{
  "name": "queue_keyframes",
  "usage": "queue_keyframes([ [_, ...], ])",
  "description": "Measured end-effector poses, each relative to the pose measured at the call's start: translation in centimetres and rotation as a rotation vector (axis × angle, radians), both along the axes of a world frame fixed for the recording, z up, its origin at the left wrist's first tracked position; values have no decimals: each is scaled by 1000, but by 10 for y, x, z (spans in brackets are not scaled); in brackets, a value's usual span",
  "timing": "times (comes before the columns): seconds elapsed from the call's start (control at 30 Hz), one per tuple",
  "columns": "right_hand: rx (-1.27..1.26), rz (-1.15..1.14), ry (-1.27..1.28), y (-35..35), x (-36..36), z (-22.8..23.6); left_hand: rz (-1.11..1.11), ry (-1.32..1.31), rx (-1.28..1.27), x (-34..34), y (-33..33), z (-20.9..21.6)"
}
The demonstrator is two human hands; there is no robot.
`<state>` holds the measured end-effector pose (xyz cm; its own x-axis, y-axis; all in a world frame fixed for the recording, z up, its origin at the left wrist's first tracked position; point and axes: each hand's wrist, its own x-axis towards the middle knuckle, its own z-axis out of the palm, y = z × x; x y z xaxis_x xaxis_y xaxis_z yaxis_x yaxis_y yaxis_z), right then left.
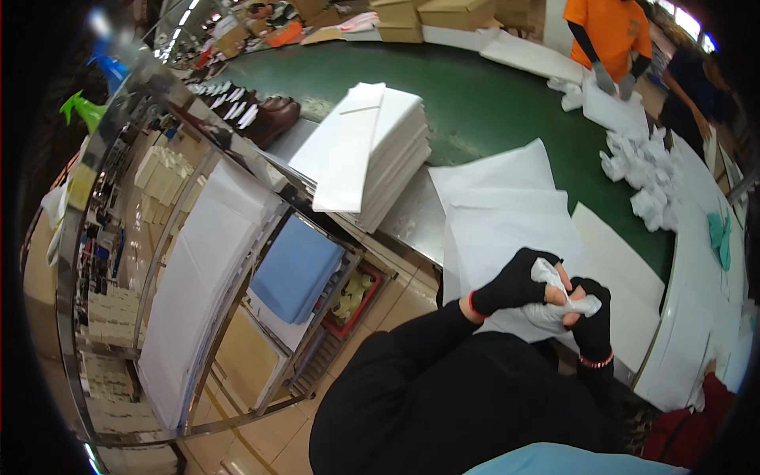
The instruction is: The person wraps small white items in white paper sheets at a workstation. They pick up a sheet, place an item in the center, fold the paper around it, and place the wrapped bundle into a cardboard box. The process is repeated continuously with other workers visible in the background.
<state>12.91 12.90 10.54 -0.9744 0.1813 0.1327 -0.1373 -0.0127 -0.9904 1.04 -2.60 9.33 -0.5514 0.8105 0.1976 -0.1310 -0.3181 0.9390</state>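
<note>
Right of the frame's centre, the left hand (516, 283) and right hand (590, 315) both pinch crumpled white paper (543, 315). Flat sheets (507, 226) lie higher in frame.

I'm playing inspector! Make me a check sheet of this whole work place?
Surface: green tabletop, partly covered.
Job's things: crumpled white paper between the hands; flat white sheets beyond them.
Clutter: heap of crumpled white pieces toward the right.
Hands: left hand and right hand, black gloves with bare fingertips, both gripping the paper.
Cables: nothing seen.
Surroundings: brown shoes, white stack, blue stack, person in orange.
</note>
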Motion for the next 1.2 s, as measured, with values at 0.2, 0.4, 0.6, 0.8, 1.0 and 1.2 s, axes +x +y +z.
queue_keyframes([
  [0.2, 136, -69, 66, 6, -6, 3, 144, 34, -36, -4, 10, 2],
  [0.4, -258, -131, 63, 3, -10, 8, 172, 206, 108, 13, 20, 15],
  [0.6, -419, -181, 23, -3, -15, -9, 416, 222, 97, 17, 39, -6],
  [0.8, -463, -271, 85, -2, -27, -33, 325, 197, -30, 21, 53, -12],
  [1.0, -490, -295, 53, -1, -39, -51, 85, -82, 118, 24, 60, -27],
  [1.2, -352, -474, 89, 1, -46, -46, 162, 49, 55, 31, 49, -23],
])
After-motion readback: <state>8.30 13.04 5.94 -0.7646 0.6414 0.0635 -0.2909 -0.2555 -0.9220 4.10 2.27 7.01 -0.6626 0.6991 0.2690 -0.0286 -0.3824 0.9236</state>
